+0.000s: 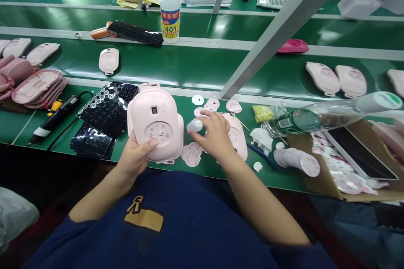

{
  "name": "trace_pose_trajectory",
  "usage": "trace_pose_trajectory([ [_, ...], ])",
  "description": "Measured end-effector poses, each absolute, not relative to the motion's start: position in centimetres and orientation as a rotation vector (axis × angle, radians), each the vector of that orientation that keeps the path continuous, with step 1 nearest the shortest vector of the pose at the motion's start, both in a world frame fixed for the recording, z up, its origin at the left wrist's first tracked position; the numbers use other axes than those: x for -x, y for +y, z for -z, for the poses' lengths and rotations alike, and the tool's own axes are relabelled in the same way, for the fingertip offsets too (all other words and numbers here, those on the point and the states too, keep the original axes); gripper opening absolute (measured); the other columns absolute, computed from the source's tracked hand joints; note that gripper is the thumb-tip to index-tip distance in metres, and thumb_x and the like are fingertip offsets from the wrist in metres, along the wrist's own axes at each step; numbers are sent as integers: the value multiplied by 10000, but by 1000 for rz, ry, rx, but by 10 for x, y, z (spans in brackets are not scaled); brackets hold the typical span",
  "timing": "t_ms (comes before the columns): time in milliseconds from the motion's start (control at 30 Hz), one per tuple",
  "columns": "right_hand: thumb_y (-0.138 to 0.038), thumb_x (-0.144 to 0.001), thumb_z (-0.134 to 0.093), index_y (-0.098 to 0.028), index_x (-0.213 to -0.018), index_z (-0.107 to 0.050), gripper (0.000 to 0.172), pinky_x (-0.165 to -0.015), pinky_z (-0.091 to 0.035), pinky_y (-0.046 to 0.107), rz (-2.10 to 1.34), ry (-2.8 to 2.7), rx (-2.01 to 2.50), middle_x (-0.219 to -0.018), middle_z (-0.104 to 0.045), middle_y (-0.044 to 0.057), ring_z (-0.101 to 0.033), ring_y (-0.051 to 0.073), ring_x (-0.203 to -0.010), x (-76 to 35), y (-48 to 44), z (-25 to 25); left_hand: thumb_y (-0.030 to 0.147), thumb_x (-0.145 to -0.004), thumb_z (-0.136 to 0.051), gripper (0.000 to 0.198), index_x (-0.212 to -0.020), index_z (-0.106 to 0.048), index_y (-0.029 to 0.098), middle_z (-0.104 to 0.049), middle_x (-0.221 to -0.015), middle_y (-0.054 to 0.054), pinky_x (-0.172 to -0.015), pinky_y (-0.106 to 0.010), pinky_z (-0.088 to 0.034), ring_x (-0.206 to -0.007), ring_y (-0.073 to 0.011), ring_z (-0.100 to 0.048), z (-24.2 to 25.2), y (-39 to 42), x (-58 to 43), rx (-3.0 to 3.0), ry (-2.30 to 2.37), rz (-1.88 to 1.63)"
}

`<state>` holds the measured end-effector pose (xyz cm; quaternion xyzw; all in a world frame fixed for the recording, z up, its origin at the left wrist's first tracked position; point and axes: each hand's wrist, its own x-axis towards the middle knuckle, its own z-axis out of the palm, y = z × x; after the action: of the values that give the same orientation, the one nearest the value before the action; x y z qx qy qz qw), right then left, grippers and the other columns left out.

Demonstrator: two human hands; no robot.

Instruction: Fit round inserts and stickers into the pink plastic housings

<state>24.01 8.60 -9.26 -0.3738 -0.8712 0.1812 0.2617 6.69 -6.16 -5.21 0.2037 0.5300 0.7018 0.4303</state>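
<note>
Green covers the long workbench and the conveyor belt behind it, and a grey metal strut slants across the view.

At the bench's near edge the left hand holds one pink case tilted up off the surface. Its thumb is pressed on the front just beside the round window, and the other fingers are wrapped behind, out of sight.

Just to the right, the right hand lies palm down over a second pink case that is flat on the bench. Its thumb and forefinger are pinched narrowly around one small white disc, with the remaining fingers curled loosely. Whether the disc is lifted off the bench cannot be told. Several round pink stickers are scattered about this hand.

Two stacks of black sheets dotted with clear circles lie left of the held case, and one black corded tool lies beyond them.

On the belt, one pink shell lies alone, two more lie side by side at the right, and two lie at the far left.

One white glue bottle stands upright behind the belt. One clear plastic bottle lies on its side at the right, above a cardboard tray.
</note>
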Motion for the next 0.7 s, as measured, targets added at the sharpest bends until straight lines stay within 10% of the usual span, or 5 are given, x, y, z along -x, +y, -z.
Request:
trace_pose_trajectory([
  [200, -334, -867, -650, -245, -1122, -551, 288, -843, -550, 393, -821, -2210, 525, -1085, -717, 71, -696, 237, -973, -274, 67, 51, 322, -576, -913, 613, -1124, -649, 247, -730, -1066, -64, -933, -472, -548, -1021, -314, -680, 58, -62, -67, -535, 1349, -1787],
  [700, -431, -968, -536, -181, -1090, -588, 284, -642, -474, 323, -544, -2504, 612, -764, -650, 47, -600, 211, -701, -298, 21, 18, 271, -791, -788, 520, -1277, -613, 204, -706, -1179, -97, -973, -425, -538, -1089, -283, -661, 56, -73, -72, -1168, 1587, -1645],
])
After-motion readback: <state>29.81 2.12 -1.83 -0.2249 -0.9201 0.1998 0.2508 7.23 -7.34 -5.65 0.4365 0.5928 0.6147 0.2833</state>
